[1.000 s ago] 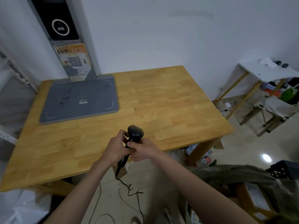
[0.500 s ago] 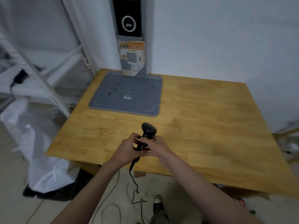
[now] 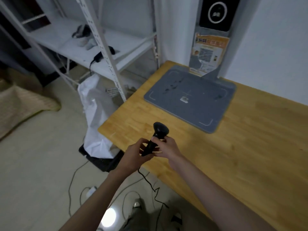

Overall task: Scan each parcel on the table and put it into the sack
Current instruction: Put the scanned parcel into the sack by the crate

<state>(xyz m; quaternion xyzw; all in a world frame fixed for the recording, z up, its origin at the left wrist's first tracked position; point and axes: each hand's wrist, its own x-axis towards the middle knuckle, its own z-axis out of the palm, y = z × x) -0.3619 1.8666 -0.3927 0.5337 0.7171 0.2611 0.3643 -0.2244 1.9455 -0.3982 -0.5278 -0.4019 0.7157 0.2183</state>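
A black handheld scanner (image 3: pixel 159 131) stands upright over the near left corner of the wooden table (image 3: pixel 241 147), its cord hanging to the floor. My left hand (image 3: pixel 134 155) and my right hand (image 3: pixel 167 146) both grip its handle. A white sack (image 3: pixel 95 120) stands open on the floor just left of the table, in a black crate (image 3: pixel 103 161). No parcel is in view on the table.
A grey scale platform (image 3: pixel 191 99) with an upright post and dark screen (image 3: pixel 216 13) sits at the table's back. White metal shelving (image 3: pixel 103 47) stands behind the sack. Cables (image 3: pixel 75 180) trail across the floor near my feet. A woven mat (image 3: pixel 20 104) lies far left.
My view has swung left, bringing the shelving, white sack and crate into sight. Both hands keep hold of the scanner, now over the table's left corner.
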